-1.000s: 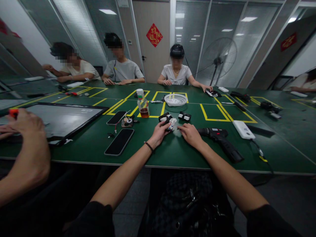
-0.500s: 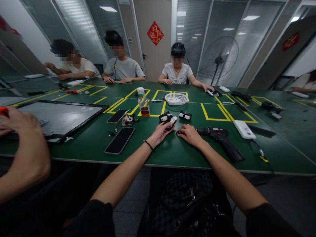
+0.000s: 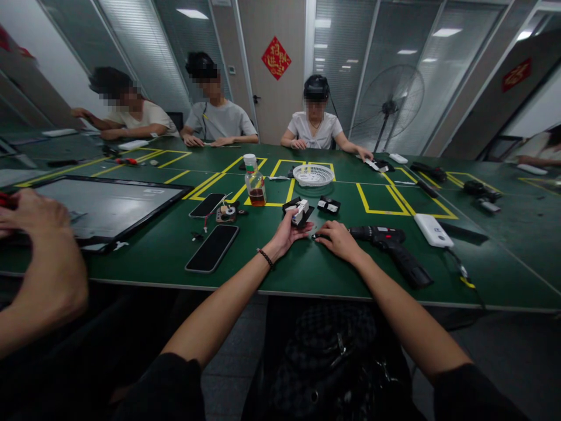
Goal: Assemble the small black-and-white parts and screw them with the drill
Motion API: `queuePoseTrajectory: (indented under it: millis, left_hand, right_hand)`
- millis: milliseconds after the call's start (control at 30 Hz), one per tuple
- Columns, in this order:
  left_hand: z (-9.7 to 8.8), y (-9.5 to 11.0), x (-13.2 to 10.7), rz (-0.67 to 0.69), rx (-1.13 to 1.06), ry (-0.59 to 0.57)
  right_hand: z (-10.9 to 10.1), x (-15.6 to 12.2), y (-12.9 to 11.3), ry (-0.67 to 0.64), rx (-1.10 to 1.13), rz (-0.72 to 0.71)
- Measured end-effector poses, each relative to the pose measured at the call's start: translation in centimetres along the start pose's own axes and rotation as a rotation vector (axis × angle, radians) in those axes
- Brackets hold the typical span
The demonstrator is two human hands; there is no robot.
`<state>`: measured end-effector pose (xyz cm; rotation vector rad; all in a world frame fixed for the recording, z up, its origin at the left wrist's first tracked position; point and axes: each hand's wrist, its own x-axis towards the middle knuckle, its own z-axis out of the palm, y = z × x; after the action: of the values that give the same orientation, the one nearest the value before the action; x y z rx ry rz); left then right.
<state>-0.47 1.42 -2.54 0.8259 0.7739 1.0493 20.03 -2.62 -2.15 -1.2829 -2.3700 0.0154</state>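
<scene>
My left hand is wrapped round a small black part with white blocks in it, held just above the table, its kind unclear. To its right, my right hand rests low at the tabletop with fingertips pinched together on something small and dark that I cannot make out. A similar black-and-white part lies behind my hands. A black cordless drill lies on its side, its nose close to my right hand. Another black piece partly shows behind the held part.
Left of my hands lie two phones, a small motor-like part with wires and a large framed panel. A bottle and a white basket stand behind. At right is a white power bank. A neighbour's arm is at left.
The part in my left hand has turned, so more of its white blocks show upward, and my left fingers have shifted beneath it. My right hand has hardly moved.
</scene>
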Motion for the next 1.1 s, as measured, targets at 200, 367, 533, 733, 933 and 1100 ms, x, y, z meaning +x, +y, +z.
queuePoseTrajectory:
  millis: [200, 367, 533, 733, 933, 1100]
  left_hand:
    - [0.1, -0.2, 0.0, 0.095, 0.080, 0.014]
    - [0.6, -0.3, -0.2, 0.141, 0.093, 0.042]
    - [0.8, -0.5, -0.6, 0.140, 0.117, 0.057]
    - [0.9, -0.7, -0.9, 0.136, 0.166, 0.014]
    - [1.3, -0.8, -1.2, 0.106, 0.195, -0.036]
    - [1.5, -1.0, -1.3, 0.092, 0.247, -0.046]
  right_hand:
    - [-0.2, 0.0, -0.2, 0.115, 0.085, 0.022]
    - [-0.6, 0.1, -0.4, 0.287, 0.228, 0.094]
    - [-1.0, 0.4, -1.2, 0.385, 0.345, 0.115]
    - [-0.9, 0.8, -2.0, 0.403, 0.478, 0.135]
    - [-0.1, 1.0, -1.7, 0.479, 0.746, 0.220]
    - [0.7, 1.1, -1.3, 0.492, 0.880, 0.253]
